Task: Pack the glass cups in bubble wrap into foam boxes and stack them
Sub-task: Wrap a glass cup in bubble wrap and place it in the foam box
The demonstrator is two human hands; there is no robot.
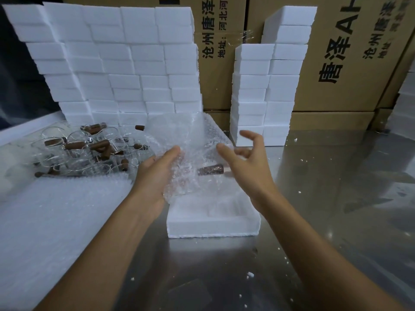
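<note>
Lying crosswise, wrapped cup (197, 167) handle pointing right.

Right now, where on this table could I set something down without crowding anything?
Bare steel table lies right of the open foam box, in front of the short foam stacks, and nearest the camera. The left is crowded: glass cups and bubble wrap sheets.
</note>
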